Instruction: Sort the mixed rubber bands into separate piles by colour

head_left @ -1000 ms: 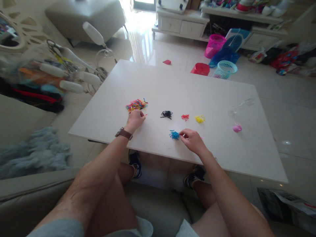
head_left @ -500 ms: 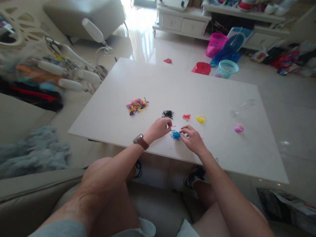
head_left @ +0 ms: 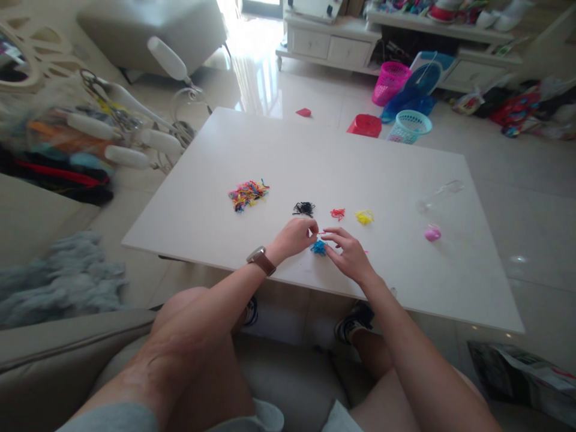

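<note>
On the table (head_left: 288, 150), the mixed pile (head_left: 248, 195) lay at the left, a loose tangle of thin bits. The left hand (head_left: 294, 236) had thumb and finger pinched on a red band (head_left: 321, 233), its free end pointing right, close to the blue pile (head_left: 319, 248). The black pile (head_left: 304, 208) sat just beyond that hand. The band looked nearly weightless and limp, probably stretchy rather than fragile; a fingertip pinch near one end suited it, since a wider grip could easily lose it. The blue bits probably snagged on one another. The red pile (head_left: 337, 214) came next, then the right hand (head_left: 346, 253), its fingers parted and bent near the band's free end; whether they touched it, I could not tell. The yellow pile (head_left: 364, 217) lay farther right.
</note>
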Action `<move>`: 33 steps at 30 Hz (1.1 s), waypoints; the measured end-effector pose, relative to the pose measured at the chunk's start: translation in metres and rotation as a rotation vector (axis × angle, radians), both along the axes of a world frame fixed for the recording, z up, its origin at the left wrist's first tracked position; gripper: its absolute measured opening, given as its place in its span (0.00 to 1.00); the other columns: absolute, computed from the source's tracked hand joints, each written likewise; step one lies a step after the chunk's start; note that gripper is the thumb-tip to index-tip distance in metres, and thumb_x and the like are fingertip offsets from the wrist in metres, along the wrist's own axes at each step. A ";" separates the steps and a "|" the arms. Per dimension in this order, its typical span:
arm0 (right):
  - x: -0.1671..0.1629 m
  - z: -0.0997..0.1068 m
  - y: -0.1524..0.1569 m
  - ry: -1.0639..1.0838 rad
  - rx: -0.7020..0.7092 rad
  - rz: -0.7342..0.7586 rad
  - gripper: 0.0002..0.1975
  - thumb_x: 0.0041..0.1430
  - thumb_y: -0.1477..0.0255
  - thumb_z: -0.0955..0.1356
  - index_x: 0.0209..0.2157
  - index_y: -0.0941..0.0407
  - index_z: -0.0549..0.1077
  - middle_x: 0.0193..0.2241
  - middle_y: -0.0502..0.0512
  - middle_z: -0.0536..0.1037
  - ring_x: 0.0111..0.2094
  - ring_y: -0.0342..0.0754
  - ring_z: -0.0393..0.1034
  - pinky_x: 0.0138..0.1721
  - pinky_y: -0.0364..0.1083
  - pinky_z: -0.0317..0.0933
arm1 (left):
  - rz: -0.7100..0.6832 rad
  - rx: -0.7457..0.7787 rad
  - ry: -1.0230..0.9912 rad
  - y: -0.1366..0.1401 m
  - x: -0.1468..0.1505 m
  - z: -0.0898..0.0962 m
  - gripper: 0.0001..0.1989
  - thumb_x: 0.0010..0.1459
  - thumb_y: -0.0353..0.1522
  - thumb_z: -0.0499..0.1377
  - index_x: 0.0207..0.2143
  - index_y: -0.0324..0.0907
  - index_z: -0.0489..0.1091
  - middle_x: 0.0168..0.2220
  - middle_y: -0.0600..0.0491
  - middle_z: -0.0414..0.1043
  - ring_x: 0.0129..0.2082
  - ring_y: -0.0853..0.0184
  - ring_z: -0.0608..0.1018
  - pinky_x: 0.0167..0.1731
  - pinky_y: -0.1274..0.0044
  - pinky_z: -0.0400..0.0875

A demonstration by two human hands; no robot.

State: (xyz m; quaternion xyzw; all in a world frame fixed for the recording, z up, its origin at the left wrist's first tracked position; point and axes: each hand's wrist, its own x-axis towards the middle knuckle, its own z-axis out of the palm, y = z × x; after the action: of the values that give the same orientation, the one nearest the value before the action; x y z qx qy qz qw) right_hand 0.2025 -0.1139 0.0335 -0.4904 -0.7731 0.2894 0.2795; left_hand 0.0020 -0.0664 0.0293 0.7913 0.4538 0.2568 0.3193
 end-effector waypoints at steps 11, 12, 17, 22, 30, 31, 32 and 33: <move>0.011 -0.009 0.013 -0.124 0.043 -0.154 0.13 0.60 0.74 0.66 0.46 0.54 0.77 0.46 0.59 0.79 0.51 0.56 0.71 0.57 0.57 0.64 | 0.059 -0.006 -0.031 0.002 0.000 0.000 0.07 0.58 0.27 0.59 0.32 0.40 0.78 0.35 0.50 0.77 0.28 0.71 0.75 0.35 0.77 0.70; 0.014 -0.013 0.016 -0.158 0.047 -0.198 0.14 0.59 0.74 0.66 0.47 0.54 0.77 0.47 0.60 0.78 0.51 0.57 0.70 0.58 0.58 0.63 | 0.065 -0.012 -0.045 0.003 -0.001 0.000 0.07 0.58 0.27 0.59 0.32 0.40 0.79 0.36 0.50 0.77 0.28 0.71 0.75 0.34 0.77 0.70; 0.022 -0.036 0.031 -0.281 0.055 -0.329 0.20 0.57 0.71 0.67 0.52 0.57 0.74 0.53 0.65 0.75 0.56 0.62 0.66 0.59 0.61 0.61 | 0.059 -0.029 -0.058 0.004 -0.006 -0.002 0.08 0.58 0.26 0.60 0.32 0.41 0.80 0.32 0.51 0.77 0.28 0.71 0.75 0.34 0.78 0.70; 0.025 -0.049 0.037 -0.281 0.065 -0.362 0.25 0.55 0.70 0.69 0.56 0.54 0.71 0.59 0.63 0.71 0.59 0.64 0.62 0.61 0.65 0.58 | 0.063 -0.049 -0.034 0.004 -0.013 -0.002 0.06 0.58 0.28 0.61 0.33 0.42 0.79 0.29 0.52 0.78 0.28 0.70 0.75 0.32 0.78 0.69; 0.010 -0.021 0.033 -0.097 0.094 -0.218 0.11 0.59 0.71 0.68 0.43 0.54 0.77 0.53 0.61 0.76 0.57 0.58 0.66 0.62 0.62 0.57 | 0.088 -0.069 -0.028 0.004 -0.016 0.000 0.04 0.58 0.30 0.61 0.33 0.42 0.78 0.29 0.53 0.79 0.28 0.69 0.76 0.31 0.78 0.68; 0.006 -0.014 0.030 -0.069 0.110 -0.166 0.10 0.60 0.71 0.68 0.42 0.53 0.78 0.52 0.59 0.77 0.57 0.57 0.67 0.62 0.61 0.58 | 0.084 -0.071 -0.032 0.004 -0.016 0.000 0.04 0.57 0.29 0.61 0.33 0.42 0.78 0.29 0.53 0.79 0.28 0.69 0.76 0.32 0.78 0.68; 0.001 -0.009 0.028 -0.044 0.122 -0.109 0.09 0.61 0.72 0.68 0.42 0.52 0.78 0.51 0.58 0.78 0.55 0.56 0.68 0.61 0.59 0.59 | 0.077 -0.072 -0.036 0.004 -0.015 0.000 0.05 0.57 0.29 0.61 0.32 0.42 0.78 0.29 0.53 0.79 0.28 0.69 0.76 0.32 0.78 0.68; -0.003 -0.004 0.025 -0.020 0.129 -0.061 0.09 0.62 0.72 0.67 0.42 0.51 0.78 0.50 0.57 0.78 0.54 0.55 0.69 0.60 0.58 0.60 | 0.068 -0.071 -0.041 0.004 -0.015 0.000 0.05 0.57 0.28 0.61 0.32 0.42 0.78 0.30 0.53 0.79 0.28 0.70 0.76 0.32 0.78 0.68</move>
State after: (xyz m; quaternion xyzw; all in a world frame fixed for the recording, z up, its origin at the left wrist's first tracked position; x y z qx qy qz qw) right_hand 0.1998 -0.0890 0.0297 -0.4977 -0.7774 0.2256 0.3115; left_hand -0.0127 -0.0626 0.0289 0.7582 0.4826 0.2673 0.3474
